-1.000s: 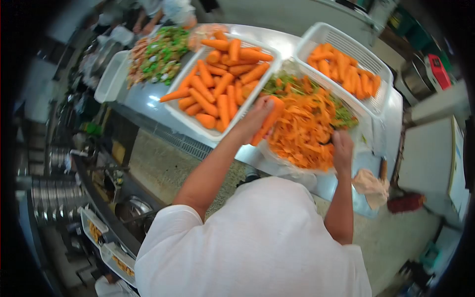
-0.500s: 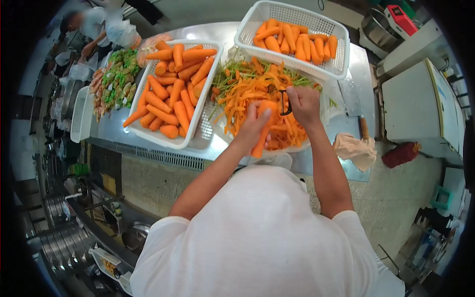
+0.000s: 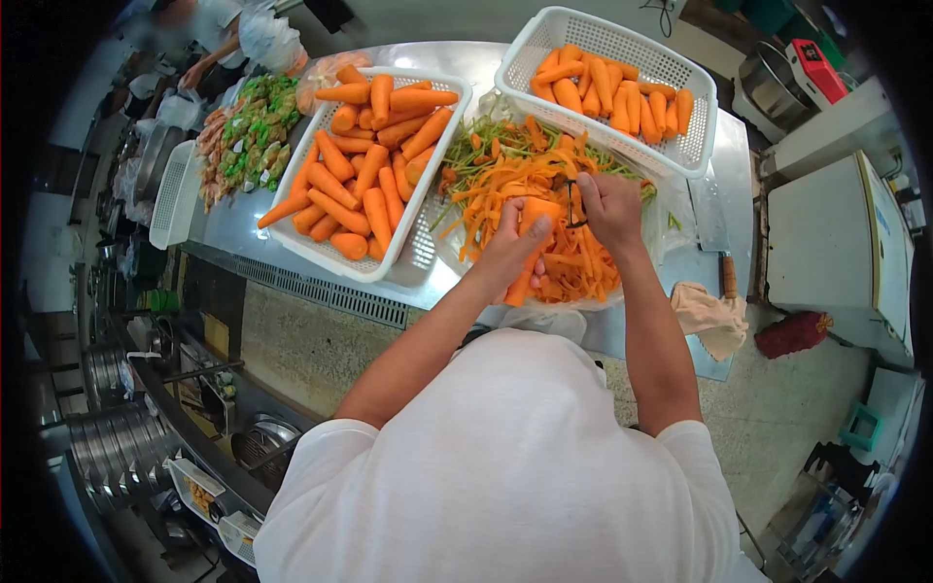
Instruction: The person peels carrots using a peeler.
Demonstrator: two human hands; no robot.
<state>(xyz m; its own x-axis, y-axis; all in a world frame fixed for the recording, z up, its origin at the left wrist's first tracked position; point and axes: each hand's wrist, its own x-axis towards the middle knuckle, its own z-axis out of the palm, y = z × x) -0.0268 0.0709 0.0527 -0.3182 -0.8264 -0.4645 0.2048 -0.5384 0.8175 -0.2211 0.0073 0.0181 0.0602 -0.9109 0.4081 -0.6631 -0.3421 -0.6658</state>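
Observation:
My left hand (image 3: 515,251) is wrapped round a thick carrot (image 3: 541,211), which slants with its narrow end toward my body. Just right of its upper end, my right hand (image 3: 612,209) grips a black peeler (image 3: 575,206). Beneath both hands lies a heap of orange peelings (image 3: 583,272) and green stems (image 3: 476,146) on clear plastic. To the left, a white basket (image 3: 455,121) holds several unpeeled-looking carrots (image 3: 335,209). Another white basket (image 3: 705,126) at the back right holds several smooth carrots (image 3: 622,102).
A cleaver (image 3: 712,223) and a cloth (image 3: 709,316) lie on the metal table's (image 3: 233,233) right side. Green and pink scraps (image 3: 255,131) are piled at the left, beside an empty-looking white tray (image 3: 175,199). A person (image 3: 209,39) stands beyond the far left.
The view has turned and shifted. My right hand with the peeler has moved from the right edge of the peelings to beside the carrot. My left hand still holds the carrot.

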